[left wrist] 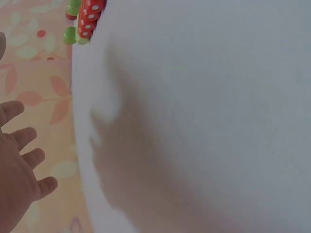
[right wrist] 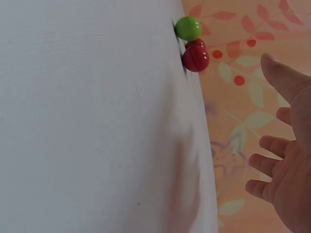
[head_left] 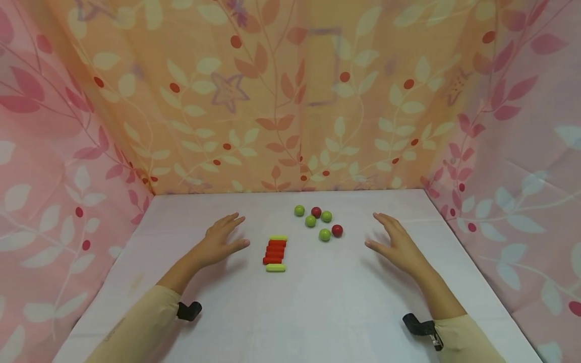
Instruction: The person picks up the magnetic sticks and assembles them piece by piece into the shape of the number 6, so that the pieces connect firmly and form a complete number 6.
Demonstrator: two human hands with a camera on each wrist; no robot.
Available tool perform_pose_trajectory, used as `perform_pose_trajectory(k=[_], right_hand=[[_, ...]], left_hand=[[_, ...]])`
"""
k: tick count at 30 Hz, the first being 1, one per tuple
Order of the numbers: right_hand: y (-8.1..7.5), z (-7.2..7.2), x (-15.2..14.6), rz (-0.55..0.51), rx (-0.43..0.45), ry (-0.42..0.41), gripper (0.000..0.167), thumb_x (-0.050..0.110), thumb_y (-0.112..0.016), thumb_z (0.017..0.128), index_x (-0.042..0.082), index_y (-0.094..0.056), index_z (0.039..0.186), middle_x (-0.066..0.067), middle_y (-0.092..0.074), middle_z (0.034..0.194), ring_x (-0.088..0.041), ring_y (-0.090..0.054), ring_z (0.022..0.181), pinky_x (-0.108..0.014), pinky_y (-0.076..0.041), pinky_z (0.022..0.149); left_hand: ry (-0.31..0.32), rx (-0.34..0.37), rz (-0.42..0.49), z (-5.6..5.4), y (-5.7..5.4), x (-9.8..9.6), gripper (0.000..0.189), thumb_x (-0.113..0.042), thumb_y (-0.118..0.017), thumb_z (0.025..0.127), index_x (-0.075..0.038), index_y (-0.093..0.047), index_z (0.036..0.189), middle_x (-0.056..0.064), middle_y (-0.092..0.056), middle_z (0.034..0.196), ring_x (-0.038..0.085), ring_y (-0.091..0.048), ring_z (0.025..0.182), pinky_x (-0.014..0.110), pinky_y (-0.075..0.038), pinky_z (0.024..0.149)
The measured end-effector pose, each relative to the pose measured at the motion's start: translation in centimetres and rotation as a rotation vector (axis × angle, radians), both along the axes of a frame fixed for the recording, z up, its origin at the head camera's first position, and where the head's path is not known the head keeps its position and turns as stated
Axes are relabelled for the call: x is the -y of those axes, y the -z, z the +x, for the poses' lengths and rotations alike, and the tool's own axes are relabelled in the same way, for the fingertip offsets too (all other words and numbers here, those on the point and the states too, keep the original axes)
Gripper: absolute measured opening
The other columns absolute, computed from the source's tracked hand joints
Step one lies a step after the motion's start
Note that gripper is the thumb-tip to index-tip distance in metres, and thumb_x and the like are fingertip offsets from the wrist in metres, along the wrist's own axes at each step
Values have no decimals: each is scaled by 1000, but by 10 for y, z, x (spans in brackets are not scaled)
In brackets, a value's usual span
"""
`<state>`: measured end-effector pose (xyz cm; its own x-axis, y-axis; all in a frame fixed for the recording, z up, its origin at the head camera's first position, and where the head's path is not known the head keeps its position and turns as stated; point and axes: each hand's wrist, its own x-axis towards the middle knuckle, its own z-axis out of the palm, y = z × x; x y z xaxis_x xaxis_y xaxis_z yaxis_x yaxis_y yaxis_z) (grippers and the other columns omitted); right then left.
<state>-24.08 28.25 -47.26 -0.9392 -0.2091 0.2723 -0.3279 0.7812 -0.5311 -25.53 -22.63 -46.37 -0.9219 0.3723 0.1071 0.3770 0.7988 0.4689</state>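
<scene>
My left hand (head_left: 218,243) hovers over the white table left of a short column of small sticks, fingers extended, holding nothing. Several red sticks (head_left: 275,249) lie side by side, with one yellow-green stick (head_left: 278,238) at the far end and another (head_left: 276,268) at the near end. White dots show on the red sticks (left wrist: 90,18) in the left wrist view. To the right, my right hand (head_left: 399,247) is raised with thumb and fingers spread, also holding nothing. Between the hands, toward the back, sit several green balls (head_left: 310,221) and two red balls (head_left: 337,230).
A white cloth covers the table (head_left: 327,302). Floral curtains hang behind it (head_left: 281,101) and at the left (head_left: 59,166) and right (head_left: 513,166). Black wrist mounts stick out at the left sleeve (head_left: 189,311) and the right sleeve (head_left: 418,325).
</scene>
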Motion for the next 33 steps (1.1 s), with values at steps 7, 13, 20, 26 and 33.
perform_pose_trajectory(k=[7, 13, 20, 26, 33], right_hand=[[5, -10, 9, -100, 10, -22, 77, 52, -67, 75, 25, -35, 140, -1, -35, 140, -28, -34, 128, -57, -29, 97], [10, -17, 15, -186, 52, -35, 69, 46, -67, 79, 25, -38, 138, -1, -39, 138, -27, -39, 123, -56, -31, 96], [13, -25, 29, -302, 126, -49, 63, 35, -68, 81, 13, -43, 135, -5, -44, 136, -30, -41, 123, -52, -29, 100], [23, -35, 40, -320, 208, -13, 58, 32, -70, 80, 15, -47, 131, -1, -49, 132, -25, -40, 124, -48, -30, 101], [30, -43, 50, -361, 238, -56, 57, 25, -71, 80, 14, -48, 131, -1, -51, 129, -25, -42, 121, -47, -33, 99]], left_hand=[[21, 64, 58, -16, 4, -20, 75, -64, -54, 78, -32, -31, 141, -2, -27, 148, 28, -20, 135, 63, -18, 100], [-6, 165, 132, -33, 6, -34, 77, -72, -54, 71, -32, -41, 135, -5, -37, 141, 24, -27, 132, 56, -24, 102], [12, 255, 182, -47, 15, -46, 63, -58, -61, 78, -25, -49, 130, -5, -48, 130, 22, -37, 123, 52, -33, 97], [60, 308, 222, -58, 25, -56, 44, -38, -64, 84, -21, -55, 124, -7, -58, 117, 18, -47, 108, 41, -42, 91], [108, 365, 264, -66, 32, -65, 36, -30, -65, 85, -19, -59, 119, -9, -61, 105, 17, -52, 96, 31, -46, 80]])
